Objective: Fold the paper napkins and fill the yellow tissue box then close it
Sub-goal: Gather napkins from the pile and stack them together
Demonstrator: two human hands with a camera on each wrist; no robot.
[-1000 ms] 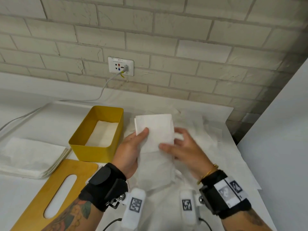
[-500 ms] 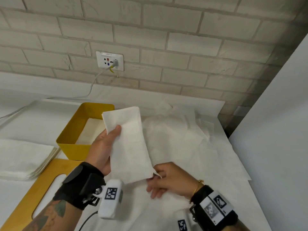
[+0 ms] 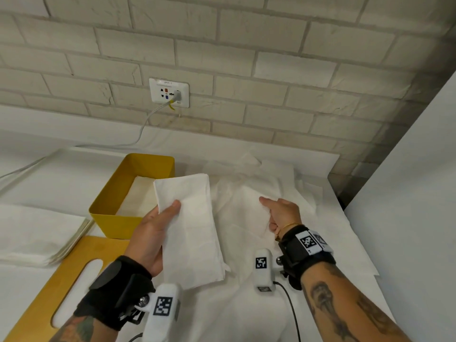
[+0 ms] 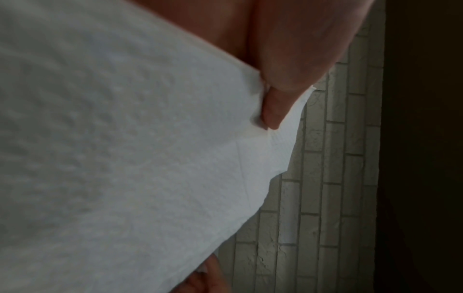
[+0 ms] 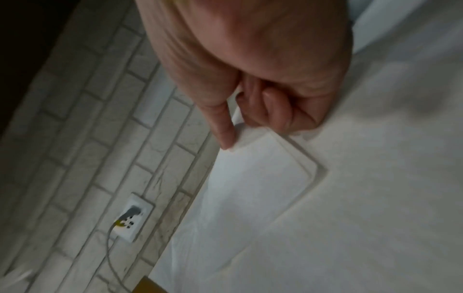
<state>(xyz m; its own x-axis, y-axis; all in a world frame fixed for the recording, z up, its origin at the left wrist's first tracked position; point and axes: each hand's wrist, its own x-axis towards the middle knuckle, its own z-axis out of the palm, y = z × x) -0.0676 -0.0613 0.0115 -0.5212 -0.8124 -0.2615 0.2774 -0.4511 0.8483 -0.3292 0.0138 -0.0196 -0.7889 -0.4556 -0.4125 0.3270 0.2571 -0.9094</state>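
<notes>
Two stacks of work here, going L to R. At the tabletop's left edge lies a pile of flat unfolded napkins (image 3: 37, 233); in front of it, toward the near-left corner, the wooden slotted lid (image 3: 49, 287) lies flat, off the box. The yellow tissue box (image 3: 118, 213) stands open w/ its long axis running from the near edge toward the back wall; a few folded sheets show at its bottom, so prob. far from full. The left hand (image 3: 150, 233) grips a folded napkin (image 3: 192, 230), thumb on top and fingers curled under; it's held above the table just right of the box, partly overlapping the box's right wall in the head view. Its long axis runs near-to-far, roughly parallel w/ the box, far end tipped slightly left. Step in hand: carrying this one to the box. Next move likely calls for a small shift left, keeping that alignment, then lowering flat. The right hand (image 3: 281, 213), further right, curls on and pinches a loose napkin (image 5: 263, 174) on the spread paper mid-table, prob. the next to fold.
</notes>
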